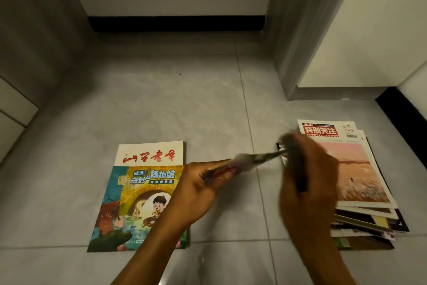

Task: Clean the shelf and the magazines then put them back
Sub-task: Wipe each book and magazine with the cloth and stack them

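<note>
A thin magazine (245,162) is gripped edge-on by the left hand (198,190); the blurred right hand (307,176) clutches a dark cloth (294,157). A cartoon-covered magazine (143,197) and a pile (355,183) lie on the grey tiled floor (184,104).

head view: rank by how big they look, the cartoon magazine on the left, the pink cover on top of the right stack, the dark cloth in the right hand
1. cartoon magazine, largest
2. pink cover, somewhat smaller, partly hidden by the right hand
3. dark cloth, smallest, blurred
</note>
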Demonstrator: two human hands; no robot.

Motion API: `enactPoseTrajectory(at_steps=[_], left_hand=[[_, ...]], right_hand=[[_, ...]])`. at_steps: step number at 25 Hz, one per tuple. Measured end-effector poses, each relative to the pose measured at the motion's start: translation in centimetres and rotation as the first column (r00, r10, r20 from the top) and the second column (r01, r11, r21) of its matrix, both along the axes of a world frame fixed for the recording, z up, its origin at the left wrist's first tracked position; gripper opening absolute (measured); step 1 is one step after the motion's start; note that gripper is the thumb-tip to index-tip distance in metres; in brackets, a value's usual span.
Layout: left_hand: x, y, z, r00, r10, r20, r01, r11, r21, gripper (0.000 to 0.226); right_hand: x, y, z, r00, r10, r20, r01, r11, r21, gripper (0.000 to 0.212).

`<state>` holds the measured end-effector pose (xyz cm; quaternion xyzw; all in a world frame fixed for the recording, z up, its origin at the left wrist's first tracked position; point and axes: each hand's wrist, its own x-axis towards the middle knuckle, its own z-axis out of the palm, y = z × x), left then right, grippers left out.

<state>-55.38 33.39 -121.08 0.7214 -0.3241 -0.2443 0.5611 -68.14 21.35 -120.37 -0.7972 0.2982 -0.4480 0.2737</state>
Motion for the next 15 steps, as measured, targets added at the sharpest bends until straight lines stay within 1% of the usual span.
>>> enactPoseTrajectory(at_steps=[1,2,3,4,5,6,7,8,9,10,11,12,13,14,15], left_hand=[[-0.8,-0.7,-0.1,0.992,0.020,0.127,-0.023,1.000,0.016,0.011],[-1.7,-1.2,0.2,0.950,0.120,0.290,-0.142,0.988,0.057,0.015],[-1.9,-1.3,0.4,0.920,0.157,0.358,-0.198,0.977,0.080,0.018],[-1.3,-0.9,0.6,0.949,0.099,0.301,-0.114,0.993,0.032,0.017],[-0.3,-0.4,1.0,0.985,-0.006,0.174,0.015,0.999,-0.048,0.020],[0.4,0.3,1.6,0.993,-0.068,0.094,0.076,0.994,-0.075,0.021],[1.0,1.0,2.0,0.996,-0.063,0.056,0.066,0.996,-0.067,0.019],[1.8,1.7,2.1,0.998,-0.026,0.060,0.028,0.999,-0.034,0.018],[1.4,1.4,2.2,0.999,-0.003,0.035,0.004,1.000,-0.020,0.017],[1.6,1.9,1.8,0.999,0.041,0.014,-0.040,0.999,-0.014,0.015],[1.2,2.0,1.6,0.997,0.074,-0.035,-0.074,0.997,-0.012,0.012],[1.0,2.1,1.4,0.988,0.122,-0.092,-0.123,0.992,-0.011,0.010],[1.0,2.1,1.2,0.973,0.167,-0.157,-0.170,0.985,-0.005,0.010],[1.1,2.0,0.9,0.965,0.182,-0.190,-0.187,0.982,-0.009,0.011],[1.0,1.7,0.9,0.961,0.179,-0.210,-0.183,0.983,-0.001,0.011]], right_hand=[[1.1,1.8,0.8,0.987,0.134,-0.085,-0.149,0.964,-0.219,0.038],[2.1,3.4,1.2,0.960,0.209,-0.187,-0.265,0.892,-0.366,0.037],[2.9,4.4,1.4,0.938,0.229,-0.261,-0.326,0.837,-0.439,0.038],[3.2,4.4,1.4,0.933,0.216,-0.288,-0.335,0.813,-0.475,0.038],[3.2,3.4,1.1,0.943,0.187,-0.276,-0.305,0.821,-0.483,0.038],[2.7,1.8,0.5,0.957,0.143,-0.251,-0.251,0.843,-0.476,0.035],[2.1,-0.2,-0.2,0.967,0.074,-0.242,-0.183,0.868,-0.463,0.033],[1.2,-2.4,-1.1,0.966,0.000,-0.258,-0.114,0.898,-0.425,0.036],[0.4,-4.5,-1.9,0.953,-0.080,-0.291,-0.037,0.927,-0.374,0.043],[-0.4,-5.9,-2.4,0.948,-0.118,-0.294,0.036,0.962,-0.269,0.046],[-1.0,-6.5,-2.6,0.961,-0.123,-0.249,0.105,0.991,-0.084,0.043],[-1.4,-6.5,-2.2,0.983,-0.108,-0.148,0.133,0.976,0.175,0.038],[-1.4,-5.8,-1.5,0.998,-0.069,-0.006,0.065,0.904,0.422,0.037],[-1.1,-5.1,-0.8,0.990,-0.030,0.139,-0.061,0.794,0.605,0.039],[-0.8,-4.3,-0.4,0.971,0.022,0.239,-0.187,0.693,0.696,0.042]])
